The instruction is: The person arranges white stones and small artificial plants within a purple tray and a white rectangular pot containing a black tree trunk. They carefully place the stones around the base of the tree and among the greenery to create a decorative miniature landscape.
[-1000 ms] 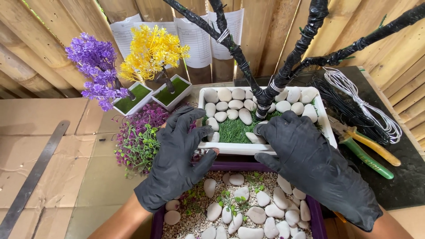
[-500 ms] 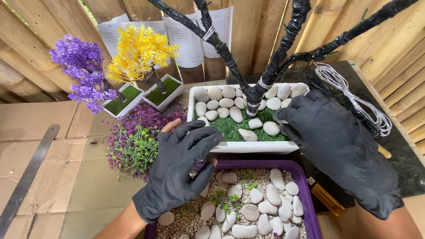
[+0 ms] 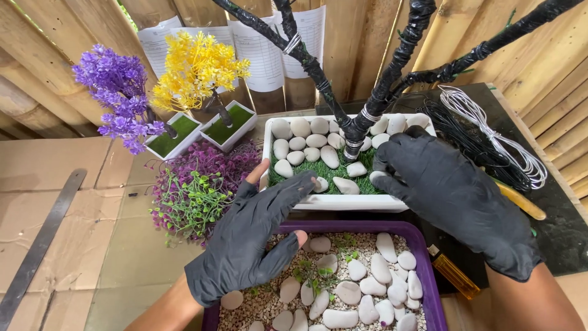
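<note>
Hovering: your left hand (image 3: pixel 254 245), fingers spread, grip apart, over the purple tray (image 3: pixel 422 257) of pebbles.
Right hand (image 3: pixel 456 199): covers the white planter's (image 3: pixel 343 202) right end; grip hidden, you cannot tell.
Planter: between tray and wall.
Cut off: black wrapped tree (image 3: pixel 367 110).

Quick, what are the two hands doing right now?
Left hand: open, fingers spread, holding nothing.
Right hand: open, palm down on the white planter, gripping nothing visible.

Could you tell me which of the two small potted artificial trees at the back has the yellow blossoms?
The right-hand small tree, in the white square pot nearer the white stone tray; the tree beside it on the left is purple.
</note>
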